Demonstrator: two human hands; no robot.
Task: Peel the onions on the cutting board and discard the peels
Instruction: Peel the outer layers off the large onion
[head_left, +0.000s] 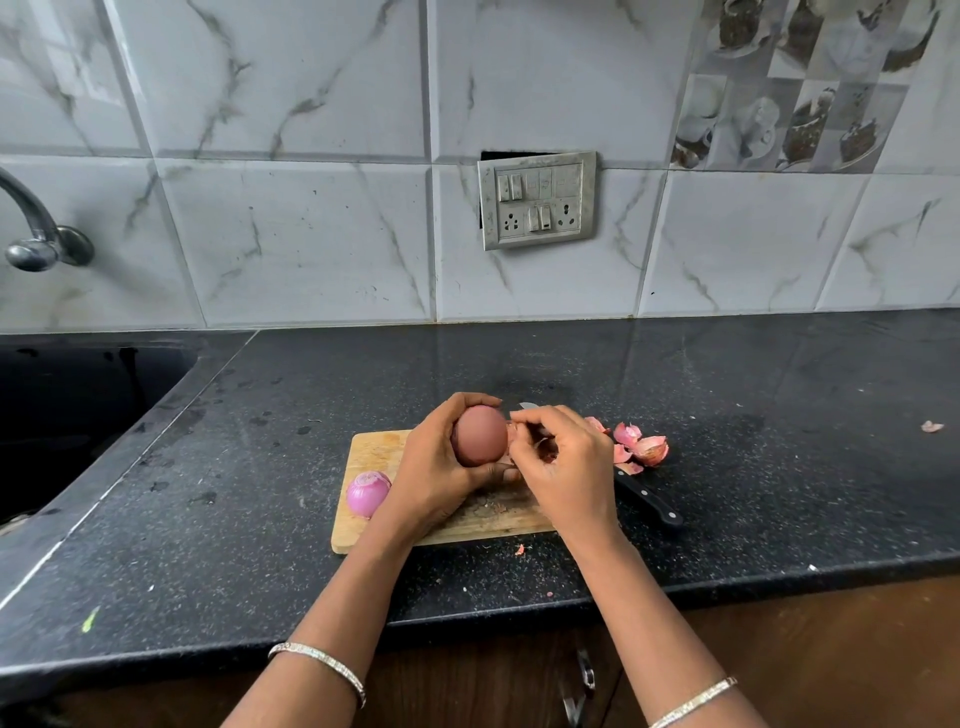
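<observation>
Now | left hand (441, 467) cups onion (480, 435) above board (374, 452) | right hand (566, 462) grip pinches skin flap | risk: dry skin tears short; knife (647, 499) lies just beside wrist

the counter (727, 415) is glossy black speckled stone, the cutting board (374, 452) pale scuffed wood, the peeled onion (368, 492) smooth and shiny, the peels (644, 447) papery, the tiles (291, 234) glossy marbled, the tap (36, 234) polished metal.
</observation>
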